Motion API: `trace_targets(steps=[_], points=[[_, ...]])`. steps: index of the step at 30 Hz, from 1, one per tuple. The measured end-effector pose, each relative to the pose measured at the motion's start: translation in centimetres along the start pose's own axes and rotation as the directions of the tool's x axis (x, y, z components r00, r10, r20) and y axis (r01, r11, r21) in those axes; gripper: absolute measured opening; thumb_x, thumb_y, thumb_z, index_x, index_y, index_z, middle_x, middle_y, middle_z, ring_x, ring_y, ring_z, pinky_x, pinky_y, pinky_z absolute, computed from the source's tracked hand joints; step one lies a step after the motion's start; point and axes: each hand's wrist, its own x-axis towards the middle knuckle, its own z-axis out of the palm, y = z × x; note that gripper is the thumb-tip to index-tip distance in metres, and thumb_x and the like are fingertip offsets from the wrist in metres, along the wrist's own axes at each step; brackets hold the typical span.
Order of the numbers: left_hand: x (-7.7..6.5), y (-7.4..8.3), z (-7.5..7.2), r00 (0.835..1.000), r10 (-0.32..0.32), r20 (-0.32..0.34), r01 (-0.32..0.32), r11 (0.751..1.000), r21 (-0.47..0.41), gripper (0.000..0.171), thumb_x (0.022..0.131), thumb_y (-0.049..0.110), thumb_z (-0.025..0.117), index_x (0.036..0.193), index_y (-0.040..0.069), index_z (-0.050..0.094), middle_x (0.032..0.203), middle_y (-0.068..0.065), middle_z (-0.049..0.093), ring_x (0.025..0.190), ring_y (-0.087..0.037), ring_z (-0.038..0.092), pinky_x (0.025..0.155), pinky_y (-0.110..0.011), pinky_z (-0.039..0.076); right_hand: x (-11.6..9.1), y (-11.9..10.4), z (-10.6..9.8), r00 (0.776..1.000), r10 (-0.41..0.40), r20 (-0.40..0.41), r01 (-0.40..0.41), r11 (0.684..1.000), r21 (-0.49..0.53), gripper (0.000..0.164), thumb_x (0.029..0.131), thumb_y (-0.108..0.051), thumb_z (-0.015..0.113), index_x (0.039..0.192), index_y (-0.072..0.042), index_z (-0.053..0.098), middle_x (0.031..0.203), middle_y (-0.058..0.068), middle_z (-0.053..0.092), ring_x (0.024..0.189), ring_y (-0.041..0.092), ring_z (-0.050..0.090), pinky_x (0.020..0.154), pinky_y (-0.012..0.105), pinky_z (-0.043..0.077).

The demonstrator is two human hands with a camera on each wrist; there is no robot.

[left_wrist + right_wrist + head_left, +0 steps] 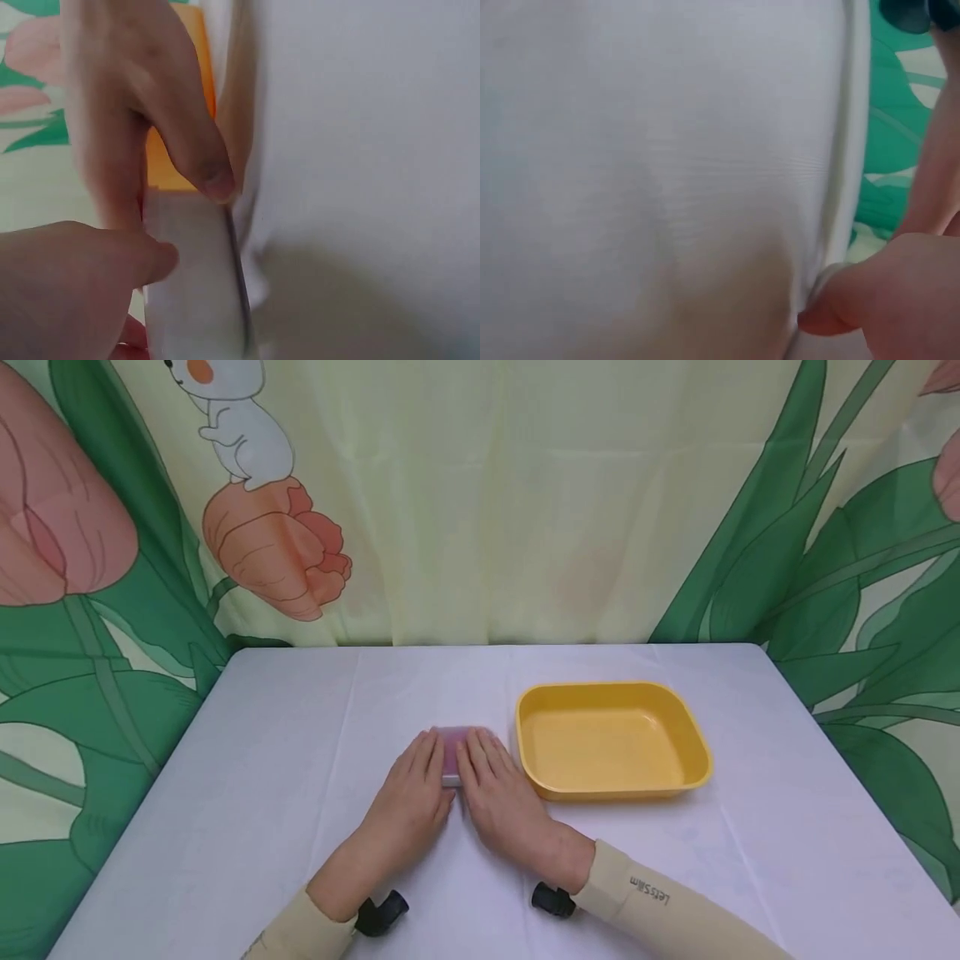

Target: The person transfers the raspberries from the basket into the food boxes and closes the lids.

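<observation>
A small flat box with a pinkish-purple top lies on the white-covered table between my hands. My left hand holds its left part and my right hand its right part. Fingers of both hands stretch over the top to the far edge, thumbs on the near side. In the left wrist view the pale near face of the box shows, with the left thumb over it and the right thumb at its lower edge. The right wrist view shows the right thumb bent at the box's edge.
A yellow rectangular tray stands right beside my right hand, its inside bare. White cloth covers the table. Behind hangs a curtain printed with tulips and a rabbit. Each wrist carries a black camera.
</observation>
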Motion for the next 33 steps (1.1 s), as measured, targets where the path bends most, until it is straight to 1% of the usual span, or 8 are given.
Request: trace_targets(steps=[3,6,12,16,20,24,28,33], points=[[0.4,-0.5,-0.1,0.999,-0.014,0.031,0.015,0.999,-0.045,0.068,0.097,0.028,0.061,0.146,-0.013,0.036,0.154,-0.030,0.034,0.146,-0.042,0.033,0.116,-0.052,0.035,0.2,-0.1,-0.5,1.000,0.011,0.003,-0.011,0.999,0.035,0.059,0.099,-0.027,0.055,0.146,0.007,0.042,0.152,0.027,0.040,0.145,0.039,0.037,0.120,0.047,0.030],[1.0,-0.9,-0.3,0.999,-0.020,0.046,0.023,0.998,-0.059,0.062,0.099,0.028,0.058,0.144,-0.012,0.040,0.153,-0.030,0.037,0.144,-0.042,0.037,0.115,-0.051,0.036,0.5,-0.1,-1.1,1.000,0.025,0.011,-0.025,0.998,0.059,0.064,0.096,-0.031,0.059,0.145,0.007,0.043,0.152,0.026,0.042,0.144,0.038,0.039,0.120,0.048,0.031],[1.9,-1.5,-1.1,0.999,0.030,-0.032,-0.030,0.999,-0.017,0.055,0.092,0.020,0.070,0.133,-0.012,0.052,0.139,-0.029,0.054,0.128,-0.038,0.056,0.105,-0.050,0.048,1.1,0.0,-1.7,0.994,0.079,0.069,-0.085,0.993,0.088,0.070,0.097,-0.038,0.057,0.146,0.008,0.039,0.154,0.027,0.038,0.145,0.039,0.037,0.120,0.049,0.031],[2.3,-1.5,-1.6,0.998,0.041,-0.050,-0.043,0.998,-0.040,0.052,0.086,0.011,0.075,0.130,-0.010,0.056,0.134,-0.027,0.058,0.121,-0.037,0.062,0.101,-0.049,0.051,1.4,0.1,-1.9,0.988,0.107,0.110,-0.119,0.986,0.115,0.064,0.100,-0.033,0.054,0.146,0.009,0.039,0.154,0.028,0.038,0.144,0.040,0.037,0.119,0.048,0.033],[2.8,-1.3,-2.0,1.000,-0.008,-0.001,0.008,0.996,-0.094,0.051,0.084,0.006,0.076,0.130,-0.009,0.057,0.135,-0.026,0.059,0.123,-0.036,0.061,0.104,-0.050,0.049,1.8,0.4,-2.4,0.990,0.097,0.105,-0.109,0.988,0.109,0.055,0.098,-0.023,0.057,0.141,0.010,0.045,0.149,0.028,0.044,0.140,0.039,0.044,0.116,0.046,0.038],[3.1,-1.1,-2.2,0.999,-0.033,0.034,0.037,0.994,-0.104,0.056,0.081,0.009,0.080,0.130,-0.005,0.058,0.136,-0.025,0.059,0.123,-0.036,0.061,0.105,-0.050,0.048,2.1,0.7,-2.8,0.987,0.096,0.131,-0.106,0.992,0.072,0.054,0.096,-0.019,0.063,0.140,0.008,0.049,0.148,0.024,0.048,0.139,0.035,0.047,0.114,0.041,0.040],[3.1,-1.0,-2.2,0.998,-0.047,0.039,0.051,0.992,-0.111,0.061,0.077,0.014,0.083,0.130,-0.003,0.059,0.135,-0.024,0.059,0.121,-0.036,0.062,0.105,-0.049,0.048,2.3,0.9,-3.1,0.980,0.099,0.173,-0.110,0.992,0.056,0.054,0.095,-0.018,0.065,0.142,0.004,0.050,0.150,0.021,0.047,0.140,0.032,0.047,0.113,0.038,0.040],[3.0,-1.0,-2.2,0.998,-0.047,0.028,0.050,0.991,-0.126,0.063,0.077,0.016,0.084,0.131,-0.005,0.059,0.135,-0.025,0.059,0.122,-0.037,0.061,0.106,-0.050,0.047,2.4,0.9,-3.1,0.984,0.097,0.147,-0.104,0.994,0.041,0.049,0.095,-0.014,0.065,0.140,0.003,0.053,0.148,0.020,0.050,0.138,0.031,0.049,0.112,0.037,0.041]])
